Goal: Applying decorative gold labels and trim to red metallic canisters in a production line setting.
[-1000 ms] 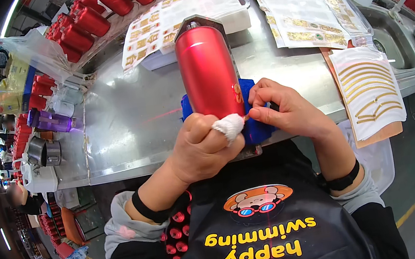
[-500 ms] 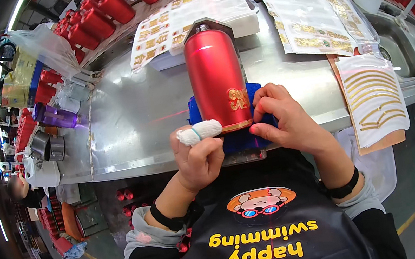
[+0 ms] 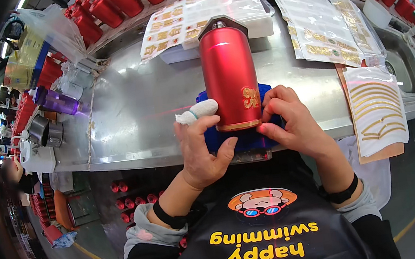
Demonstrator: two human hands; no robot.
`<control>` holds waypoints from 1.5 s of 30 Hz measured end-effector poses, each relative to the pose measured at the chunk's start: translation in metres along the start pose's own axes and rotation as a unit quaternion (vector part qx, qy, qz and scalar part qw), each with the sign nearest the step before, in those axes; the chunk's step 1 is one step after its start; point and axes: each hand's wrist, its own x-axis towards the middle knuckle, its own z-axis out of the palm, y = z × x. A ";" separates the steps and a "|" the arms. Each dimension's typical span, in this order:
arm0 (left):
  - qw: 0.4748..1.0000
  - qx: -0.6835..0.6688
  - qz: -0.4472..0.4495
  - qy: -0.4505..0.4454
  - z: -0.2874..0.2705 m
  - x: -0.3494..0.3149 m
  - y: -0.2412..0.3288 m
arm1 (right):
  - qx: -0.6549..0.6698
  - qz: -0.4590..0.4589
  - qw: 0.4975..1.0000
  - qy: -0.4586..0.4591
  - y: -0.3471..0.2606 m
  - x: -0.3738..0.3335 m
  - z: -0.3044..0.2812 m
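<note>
A red metal bottle (image 3: 229,69) lies before me on a blue support (image 3: 214,140), its base toward me and its neck in a dark angular holder (image 3: 215,21). A gold emblem (image 3: 251,97) marks its lower right side, and a narrow gold strip (image 3: 238,126) follows the base rim. My left hand (image 3: 201,154) is open at the left of the base, with thumb and fingers apart; a white finger cover (image 3: 199,111) on one finger rests against the bottle. My right hand (image 3: 295,124) has thumb and forefinger closed in at the right edge of the base, where the strip ends.
Sheets of gold decals (image 3: 180,20) lie on a white box behind the bottle. More decal sheets (image 3: 317,26) and a sheet of curved gold strips (image 3: 376,107) lie to the right, near a sink (image 3: 403,69). Rows of red bottles (image 3: 120,2) line the back; a purple bottle (image 3: 60,103) stands left.
My left hand has uncurled, its thumb coming away from the fingers, and its covered finger has moved up the bottle's side. My right hand stays at the base. The whole view has shifted slightly.
</note>
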 end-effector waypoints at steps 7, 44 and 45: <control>0.998 0.060 -0.015 0.001 0.010 0.017 0.005 | 0.003 -0.025 0.999 0.038 0.000 0.000 0.005; 0.932 -0.274 -0.238 0.010 0.014 0.022 0.005 | -0.014 -0.074 0.993 0.093 -0.007 0.001 0.011; 0.939 -0.250 -0.235 0.005 0.015 0.023 0.007 | -0.010 -0.068 0.993 0.092 -0.007 0.001 0.011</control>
